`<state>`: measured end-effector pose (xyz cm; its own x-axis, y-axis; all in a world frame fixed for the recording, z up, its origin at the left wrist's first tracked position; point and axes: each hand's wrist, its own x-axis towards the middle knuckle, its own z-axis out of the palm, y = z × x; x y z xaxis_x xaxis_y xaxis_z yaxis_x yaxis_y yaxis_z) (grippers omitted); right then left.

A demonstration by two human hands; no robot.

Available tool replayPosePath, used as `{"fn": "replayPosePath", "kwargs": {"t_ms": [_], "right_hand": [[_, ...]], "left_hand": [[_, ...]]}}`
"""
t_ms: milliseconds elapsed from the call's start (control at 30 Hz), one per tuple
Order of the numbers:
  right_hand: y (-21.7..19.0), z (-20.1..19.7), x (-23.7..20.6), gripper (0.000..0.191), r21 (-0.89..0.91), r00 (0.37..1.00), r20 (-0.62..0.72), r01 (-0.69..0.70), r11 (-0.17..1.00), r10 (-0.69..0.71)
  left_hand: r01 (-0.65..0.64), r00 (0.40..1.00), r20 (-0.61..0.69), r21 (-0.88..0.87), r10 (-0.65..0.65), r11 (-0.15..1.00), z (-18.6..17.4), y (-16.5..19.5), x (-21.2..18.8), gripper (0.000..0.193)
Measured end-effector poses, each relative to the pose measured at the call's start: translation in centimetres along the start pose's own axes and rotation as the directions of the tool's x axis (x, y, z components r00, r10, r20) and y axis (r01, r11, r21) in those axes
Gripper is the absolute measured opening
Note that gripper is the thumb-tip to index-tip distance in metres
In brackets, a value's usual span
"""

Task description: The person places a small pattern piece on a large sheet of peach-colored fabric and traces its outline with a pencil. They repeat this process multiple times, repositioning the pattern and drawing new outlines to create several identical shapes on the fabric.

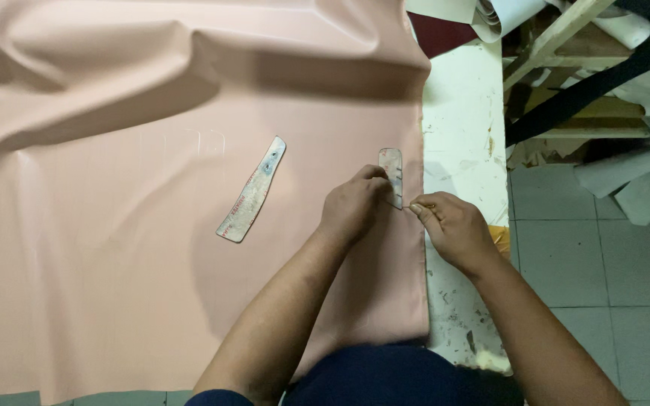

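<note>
Left hand (351, 207) presses 1 small template (392, 177) flat near the right edge of the pink sheet (114, 248), right hand (449, 225) pinches a thin marker at its side; best keep template pinned, trace tight to edge

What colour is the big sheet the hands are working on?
The sheet is a plain pale pink with no pattern, smooth with soft folds at the top; the head view shows it.

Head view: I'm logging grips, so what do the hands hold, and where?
Left hand pins the small template by its lower end to the pink sheet. Right hand pinches something thin; unclear what.
</note>
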<state>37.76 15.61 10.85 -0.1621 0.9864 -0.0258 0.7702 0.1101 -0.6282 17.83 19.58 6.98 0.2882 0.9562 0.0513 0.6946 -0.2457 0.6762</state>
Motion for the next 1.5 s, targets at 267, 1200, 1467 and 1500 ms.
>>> {"fn": "replayPosePath", "kwargs": {"t_ms": [267,1200,1467,1500], "right_hand": [[-0.1,0.5,-0.3,0.022,0.060,1.000,-0.005,0.010,0.998,-0.010],[0.4,2.6,3.3,0.024,0.218,0.973,-0.132,-0.156,0.964,0.187],[1.3,4.4,3.8,0.022,0.744,0.805,0.179,-0.487,0.458,0.565],[1.3,4.4,3.8,0.021,0.792,0.797,0.203,-0.475,0.383,0.569]], "left_hand": [[0.013,1.000,-0.020,-0.025,-0.013,1.000,-0.2,-0.4,0.0,0.020],[-0.102,0.988,-0.113,0.008,0.102,0.995,0.7,-1.1,-0.8,0.013],[-0.090,0.987,-0.132,0.028,0.093,0.996,1.2,-1.3,-1.2,0.017],[-0.089,0.985,-0.152,-0.006,0.087,0.996,1.3,-1.4,-1.2,0.015]]}}
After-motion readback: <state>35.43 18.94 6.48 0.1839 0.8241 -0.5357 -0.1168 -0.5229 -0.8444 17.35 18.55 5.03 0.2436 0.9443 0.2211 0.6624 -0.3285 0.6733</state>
